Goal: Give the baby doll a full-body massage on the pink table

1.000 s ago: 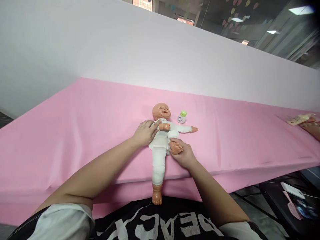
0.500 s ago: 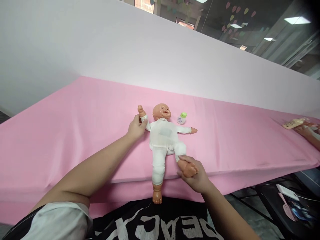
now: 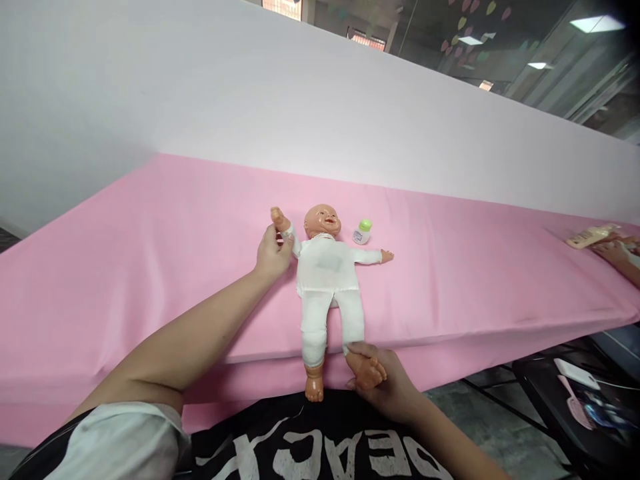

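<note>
Presently, left hand (image 3: 273,252): closed on the doll's raised arm.
Doll (image 3: 327,280): on its back on the pink table (image 3: 150,267), legs over the near edge.
Right hand (image 3: 383,383): gripping one foot.
Bottle (image 3: 363,232): beside the head.

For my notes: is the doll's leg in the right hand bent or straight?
Straight: the leg of the doll runs unbent to the foot in the right hand.

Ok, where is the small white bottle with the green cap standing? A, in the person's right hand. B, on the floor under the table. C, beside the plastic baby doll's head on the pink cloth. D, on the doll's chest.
C: the small white bottle with the green cap stands on the pink cloth just beside the plastic baby doll, by its head, with neither hand touching it.
</note>
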Demonstrator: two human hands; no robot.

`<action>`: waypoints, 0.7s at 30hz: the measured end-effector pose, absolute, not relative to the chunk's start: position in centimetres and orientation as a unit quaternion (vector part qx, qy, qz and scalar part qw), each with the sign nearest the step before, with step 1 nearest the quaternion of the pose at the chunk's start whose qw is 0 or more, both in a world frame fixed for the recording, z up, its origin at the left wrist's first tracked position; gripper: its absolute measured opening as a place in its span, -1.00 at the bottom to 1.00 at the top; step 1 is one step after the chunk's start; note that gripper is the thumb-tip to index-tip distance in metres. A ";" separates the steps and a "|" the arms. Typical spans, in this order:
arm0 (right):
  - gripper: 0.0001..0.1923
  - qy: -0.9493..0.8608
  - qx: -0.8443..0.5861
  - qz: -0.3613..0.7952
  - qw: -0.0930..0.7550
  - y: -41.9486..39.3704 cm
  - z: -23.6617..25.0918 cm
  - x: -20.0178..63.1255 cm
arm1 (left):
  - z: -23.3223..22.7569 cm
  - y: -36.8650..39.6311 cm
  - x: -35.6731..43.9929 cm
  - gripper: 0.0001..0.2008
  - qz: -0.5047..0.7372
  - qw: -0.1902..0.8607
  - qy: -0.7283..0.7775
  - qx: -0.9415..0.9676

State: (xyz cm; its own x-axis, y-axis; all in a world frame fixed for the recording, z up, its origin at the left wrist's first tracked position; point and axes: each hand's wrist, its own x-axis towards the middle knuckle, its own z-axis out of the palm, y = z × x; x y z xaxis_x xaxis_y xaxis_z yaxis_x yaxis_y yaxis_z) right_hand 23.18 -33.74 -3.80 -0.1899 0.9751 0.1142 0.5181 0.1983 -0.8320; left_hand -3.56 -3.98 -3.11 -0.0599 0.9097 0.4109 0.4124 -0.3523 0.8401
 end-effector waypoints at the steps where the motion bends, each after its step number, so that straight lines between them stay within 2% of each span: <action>1: -0.45 -0.700 -0.538 0.319 0.346 -33.4 -3.2 23.4 | -3.0 -4.3 -3.3 -0.53 0.493 0.215 0.488 0.688; 5: -0.43 -0.703 -0.542 0.228 0.400 -31.5 -0.7 23.8 | -2.7 -5.1 -2.4 -0.42 0.348 0.106 0.407 0.838; 9: -0.41 -0.698 -0.539 0.198 0.428 -28.5 1.3 23.8 | -2.8 -5.4 -1.8 -0.42 0.256 0.029 0.420 0.870; 13: -0.37 -0.669 -0.550 0.226 0.446 -24.3 1.8 23.6 | -2.7 -5.4 -1.7 -0.41 0.227 0.006 0.421 0.878; 17: -0.36 -0.654 -0.541 0.281 0.448 -19.9 0.2 22.9 | -2.7 -5.4 -1.7 -0.41 0.211 -0.014 0.425 0.880; 21: -0.35 -0.634 -0.533 0.287 0.480 -17.8 -1.1 22.6 | -2.8 -5.4 -1.8 -0.41 0.220 -0.017 0.423 0.879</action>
